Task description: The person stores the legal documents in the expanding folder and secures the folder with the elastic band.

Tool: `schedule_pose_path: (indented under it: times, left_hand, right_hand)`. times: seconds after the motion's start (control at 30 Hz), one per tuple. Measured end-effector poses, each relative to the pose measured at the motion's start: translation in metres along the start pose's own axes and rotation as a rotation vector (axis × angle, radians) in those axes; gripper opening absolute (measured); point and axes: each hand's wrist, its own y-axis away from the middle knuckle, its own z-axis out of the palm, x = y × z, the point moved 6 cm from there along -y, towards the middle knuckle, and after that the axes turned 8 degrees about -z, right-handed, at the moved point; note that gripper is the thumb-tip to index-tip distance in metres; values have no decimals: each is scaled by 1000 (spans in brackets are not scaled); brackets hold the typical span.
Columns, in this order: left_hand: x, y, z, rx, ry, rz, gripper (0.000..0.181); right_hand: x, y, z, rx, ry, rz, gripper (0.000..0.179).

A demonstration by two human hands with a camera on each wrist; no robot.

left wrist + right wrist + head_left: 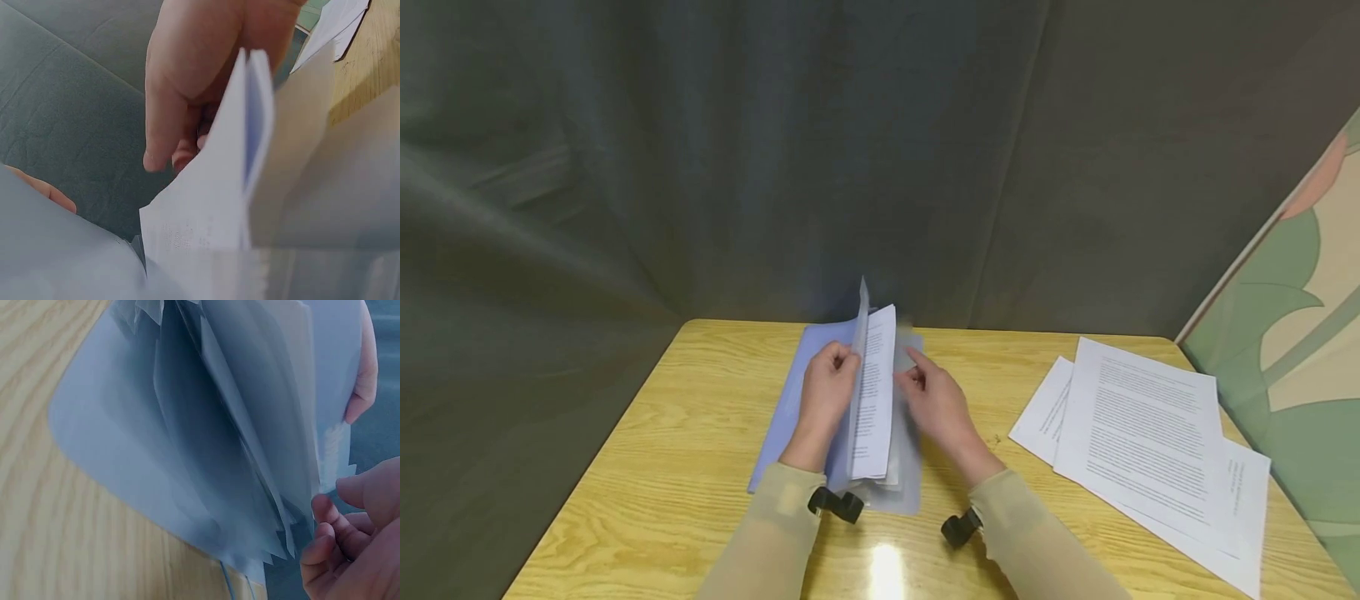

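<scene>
On the table lies a blue display folder (778, 425), spread open with its clear pages raised. My left hand (827, 387) pinches a standing clear plastic sleeve (862, 312) at about mid-height. Just right of that sleeve, printed sheets (876, 392) stand up at a slant. Close to the sheets' right edge is my right hand (940, 404), its thumb and forefinger apart. In the right wrist view, several translucent pages (250, 381) fan out, with the right fingertips (325, 509) right at their edge. The left fingers (365, 375) show behind the fanned pages there.
Loose printed sheets (1138, 433) overlap one another on the right side of the wooden table (692, 433). A dark curtain (850, 158) hangs behind the table's back edge. A patterned panel (1300, 333) borders the right side.
</scene>
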Motion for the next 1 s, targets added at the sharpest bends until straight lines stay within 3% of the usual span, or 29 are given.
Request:
schedule_pose_path:
  times: [0.27, 0.53, 1.0]
  left_hand:
    - [-2, 0, 1, -2, -21, 2, 22]
    - [-2, 1, 2, -11, -24, 2, 22]
    - [0, 2, 0, -17, 5, -18, 24]
  right_hand:
    - [1, 7, -29, 26, 137, -86, 66]
    - [13, 22, -69, 12, 226, -99, 75]
    - [53, 50, -137, 16, 325, -69, 91]
